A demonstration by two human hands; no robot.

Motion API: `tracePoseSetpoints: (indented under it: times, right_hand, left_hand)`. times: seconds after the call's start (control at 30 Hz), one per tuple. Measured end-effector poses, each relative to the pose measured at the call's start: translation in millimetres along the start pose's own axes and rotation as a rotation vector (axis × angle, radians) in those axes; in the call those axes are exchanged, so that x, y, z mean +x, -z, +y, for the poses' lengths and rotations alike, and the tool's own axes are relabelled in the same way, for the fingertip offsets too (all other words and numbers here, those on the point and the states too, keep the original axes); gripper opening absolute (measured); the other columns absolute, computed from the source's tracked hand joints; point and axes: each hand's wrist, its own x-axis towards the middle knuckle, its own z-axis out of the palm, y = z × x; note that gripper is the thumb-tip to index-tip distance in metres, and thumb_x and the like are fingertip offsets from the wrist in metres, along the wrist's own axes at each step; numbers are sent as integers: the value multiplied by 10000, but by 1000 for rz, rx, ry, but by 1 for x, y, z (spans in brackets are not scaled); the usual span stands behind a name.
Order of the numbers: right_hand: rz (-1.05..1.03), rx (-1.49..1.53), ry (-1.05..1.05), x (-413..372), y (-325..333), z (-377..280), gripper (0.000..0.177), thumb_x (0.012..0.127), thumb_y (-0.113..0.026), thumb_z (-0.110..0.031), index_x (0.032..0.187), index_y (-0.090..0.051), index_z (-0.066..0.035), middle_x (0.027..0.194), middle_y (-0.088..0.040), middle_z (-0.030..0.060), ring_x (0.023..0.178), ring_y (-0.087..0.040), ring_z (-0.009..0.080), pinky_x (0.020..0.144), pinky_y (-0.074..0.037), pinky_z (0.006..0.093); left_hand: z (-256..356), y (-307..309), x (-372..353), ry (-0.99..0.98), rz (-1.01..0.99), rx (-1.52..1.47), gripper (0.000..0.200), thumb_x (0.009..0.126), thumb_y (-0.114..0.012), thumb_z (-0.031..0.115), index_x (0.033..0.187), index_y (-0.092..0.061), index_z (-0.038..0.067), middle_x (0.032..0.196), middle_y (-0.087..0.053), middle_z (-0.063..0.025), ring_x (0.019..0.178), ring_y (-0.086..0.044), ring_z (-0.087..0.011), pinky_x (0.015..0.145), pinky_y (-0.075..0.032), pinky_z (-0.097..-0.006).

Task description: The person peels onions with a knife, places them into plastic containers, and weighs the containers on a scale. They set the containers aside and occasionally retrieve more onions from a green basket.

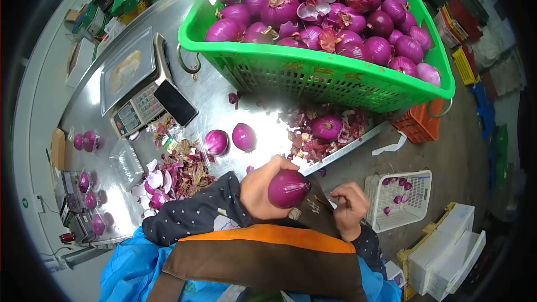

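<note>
My left hand (258, 191) is wrapped round a peeled red onion (288, 188), holding it in front of my apron (263, 257). To its right, my right hand (351, 208) is closed, apart from the onion. A thin pale sliver shows at its fingertips, too small to name. Just beyond my hands, two smooth red onions, one round (216, 142) and one more oval (244, 137), lie on the metal table (215, 109). Another onion (327, 128) rests among loose skins (302, 134) by the table's edge.
A green crate (313, 70) heaped with red onions stands at the back. Left are a scale (137, 109), a phone (175, 103), a peel pile (187, 170) and wrapped onions (89, 141). On the floor at right sit a white basket (372, 201) and foam boxes (447, 251).
</note>
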Motion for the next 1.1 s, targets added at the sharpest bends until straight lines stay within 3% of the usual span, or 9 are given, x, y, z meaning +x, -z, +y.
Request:
tracePoseSetpoints:
  times: [0.1,0.17,0.23,0.3,0.4,0.5,0.67,0.77,1.1]
  right_hand:
    - [154,251,17,25,-3,-5,124,875,-545,-97,865,-644,-23,606,-507,43,493,-500,128,427,-379,273]
    - [-326,934,-638,45,9,-13,307,950,-478,-242,1064,-611,11,552,-465,6,436,-433,68,395,-323,222]
    - [-482,1162,-708,40,-4,3,460,941,-497,-345,1185,-548,41,531,-448,-10,421,-391,47,406,-310,203]
    - [-387,1122,-712,44,-9,-8,415,892,-594,-223,1202,-525,45,557,-490,-5,435,-402,34,421,-318,193]
    - [-250,1123,-673,47,-15,-17,457,803,-673,-60,1213,-502,45,568,-514,-18,457,-419,18,439,-330,187]
    - [-305,877,-486,43,-21,-14,515,740,-698,24,1212,-492,43,560,-509,-44,473,-418,3,456,-330,175]
    - [-289,752,-435,45,-23,-18,460,733,-725,-12,1151,-544,47,641,-596,-6,521,-431,-12,561,-373,166]
    - [-203,627,-497,50,-30,-25,291,777,-680,-40,1048,-616,41,931,-687,85,696,-585,58,640,-448,205]
    - [-169,-71,99,37,-21,-16,120,704,-555,37,761,-635,-32,724,-620,103,626,-620,289,553,-480,333]
  left_hand:
    - [-4,5,12,-277,21,203,565,650,-780,30,1154,-524,22,1149,-530,-163,1065,-543,-265,881,-448,-345]
    - [-2,5,18,-259,-27,138,526,627,-784,29,1114,-584,21,1227,-472,-204,1154,-470,-335,955,-399,-389]
    - [6,5,28,-467,-12,500,525,624,-787,21,1119,-613,38,1253,-448,-234,1202,-428,-346,1011,-337,-429]
    - [-7,-1,26,-448,26,544,670,690,-759,62,1302,-487,95,1297,-425,-229,1255,-371,-330,1051,-272,-461]
    - [-16,-3,11,226,-96,-611,884,753,-771,122,1408,-180,69,1263,-472,-135,1034,-568,-195,915,-470,-358]
    - [-21,1,16,543,-198,-1114,793,725,-803,134,1331,-302,37,1140,-556,-118,924,-613,-178,819,-512,-321]
    - [-29,-16,12,142,184,-37,581,616,-852,255,1058,-531,60,867,-649,-69,759,-647,-152,700,-527,-292]
    - [-17,-13,11,128,173,85,587,573,-843,229,1031,-522,51,825,-648,-90,760,-651,-160,707,-522,-294]
    - [-18,-9,9,56,240,113,592,568,-828,205,1038,-510,38,841,-655,-112,789,-677,-232,696,-525,-315]
